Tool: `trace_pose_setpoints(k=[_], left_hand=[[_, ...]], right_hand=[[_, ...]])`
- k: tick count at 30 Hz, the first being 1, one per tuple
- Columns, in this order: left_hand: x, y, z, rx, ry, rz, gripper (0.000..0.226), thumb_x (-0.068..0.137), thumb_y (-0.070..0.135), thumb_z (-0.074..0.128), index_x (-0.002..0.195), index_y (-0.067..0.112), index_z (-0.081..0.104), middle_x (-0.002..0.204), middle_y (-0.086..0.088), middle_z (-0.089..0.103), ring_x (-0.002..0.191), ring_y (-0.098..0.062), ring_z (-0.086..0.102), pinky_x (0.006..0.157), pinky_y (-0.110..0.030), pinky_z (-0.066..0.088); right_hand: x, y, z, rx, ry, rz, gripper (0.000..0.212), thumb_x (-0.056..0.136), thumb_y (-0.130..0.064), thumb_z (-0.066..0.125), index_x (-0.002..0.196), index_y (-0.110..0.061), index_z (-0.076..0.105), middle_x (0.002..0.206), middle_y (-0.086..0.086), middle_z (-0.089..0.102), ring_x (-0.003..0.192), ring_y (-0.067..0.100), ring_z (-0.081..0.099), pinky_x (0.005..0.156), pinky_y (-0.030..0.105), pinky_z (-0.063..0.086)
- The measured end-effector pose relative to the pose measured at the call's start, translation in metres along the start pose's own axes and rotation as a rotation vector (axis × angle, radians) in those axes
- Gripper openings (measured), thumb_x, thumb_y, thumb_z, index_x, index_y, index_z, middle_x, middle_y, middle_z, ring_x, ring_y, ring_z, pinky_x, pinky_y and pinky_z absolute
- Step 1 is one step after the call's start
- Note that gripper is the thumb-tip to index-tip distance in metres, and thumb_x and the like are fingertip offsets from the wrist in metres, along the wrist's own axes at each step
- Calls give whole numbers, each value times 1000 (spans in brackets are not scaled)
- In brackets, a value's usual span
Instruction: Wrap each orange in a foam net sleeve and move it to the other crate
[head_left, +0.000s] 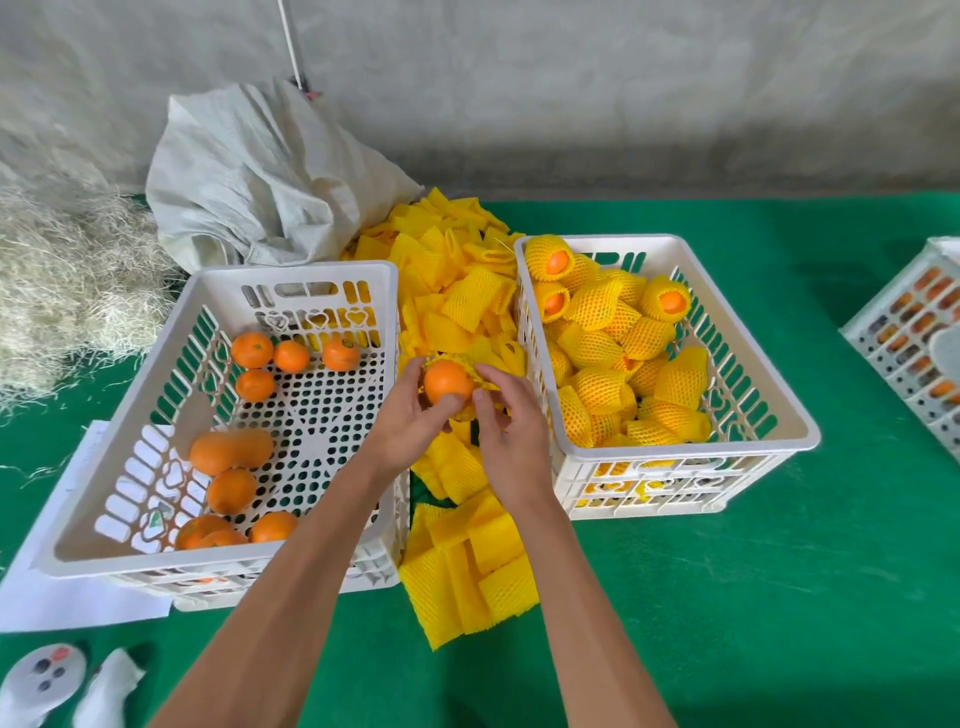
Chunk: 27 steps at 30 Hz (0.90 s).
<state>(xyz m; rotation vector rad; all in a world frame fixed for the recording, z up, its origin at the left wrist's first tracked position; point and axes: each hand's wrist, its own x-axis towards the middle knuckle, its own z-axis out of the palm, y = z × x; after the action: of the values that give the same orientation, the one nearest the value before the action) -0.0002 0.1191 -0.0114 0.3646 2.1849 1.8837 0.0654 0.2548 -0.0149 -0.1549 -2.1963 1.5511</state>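
1. Our left hand (415, 415) cupped the orange (448, 382) from below and the side, fingers curled round it; this grip held the fruit up between the two crates, above the loose sleeves.
2. Our right hand (506, 423) pinched the foam net sleeve (480, 375) at its edge, thumb and fingers curled onto the mesh, which sat only partly over the far side of the orange.
3. We judged the orange firm, round and fairly light, with a smooth rind that could roll in the palm, so a cupped hold low on its body suited it best.
4. We judged the sleeve soft, stretchy and nearly weightless; it seemed best taken at the open rim and drawn wide, since the foam mesh could tear if tugged from one strand.
5. To our left stood the white crate (291, 273) with bare oranges; to our right the other crate (670, 241) held wrapped ones.
6. A pile of sleeves (457, 296) lay between them on the green surface (779, 597).
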Motion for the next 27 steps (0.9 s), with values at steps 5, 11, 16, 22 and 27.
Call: trace_pose_setpoints(k=[5, 11, 16, 22, 27], left_hand=[[0, -4, -2, 38, 63, 16, 69, 69, 56, 83, 121, 22, 54, 119, -5, 65, 98, -18, 70, 75, -33, 61], [-1, -3, 0, 139, 105, 90, 68, 66, 61, 84, 110, 19, 53, 107, -1, 62, 92, -11, 65, 76, -30, 57], [0, -7, 5, 101, 313, 90, 64, 75, 51, 86, 117, 21, 47, 109, -2, 59, 83, -4, 69, 67, -28, 59], [2, -10, 6, 107, 252, 191, 61, 90, 46, 80, 140, 33, 48, 127, 13, 60, 108, -8, 66, 83, -22, 57], [1, -11, 6, 174, 167, 244, 55, 88, 65, 71, 133, 39, 55, 105, 21, 69, 90, -5, 70, 73, -20, 56]], right_hand=[[-1, 2, -3, -79, 17, 122, 34, 105, -26, 56, 139, -20, 59, 131, -7, 64, 109, 1, 60, 86, 13, 52], [0, 2, -10, -211, 52, 89, 28, 106, -23, 53, 129, -12, 65, 112, 9, 73, 100, 24, 69, 82, 39, 56], [-4, -13, -4, -309, 94, -88, 29, 104, -19, 57, 129, -6, 67, 113, 9, 70, 99, 23, 65, 78, 38, 55], [-5, -15, 0, -309, 98, -22, 33, 103, -28, 58, 133, -17, 64, 118, 1, 67, 94, 15, 64, 77, 40, 57], [-7, -9, 4, -227, -17, 178, 50, 104, -35, 53, 151, -22, 43, 129, 0, 64, 102, 12, 65, 75, 23, 47]])
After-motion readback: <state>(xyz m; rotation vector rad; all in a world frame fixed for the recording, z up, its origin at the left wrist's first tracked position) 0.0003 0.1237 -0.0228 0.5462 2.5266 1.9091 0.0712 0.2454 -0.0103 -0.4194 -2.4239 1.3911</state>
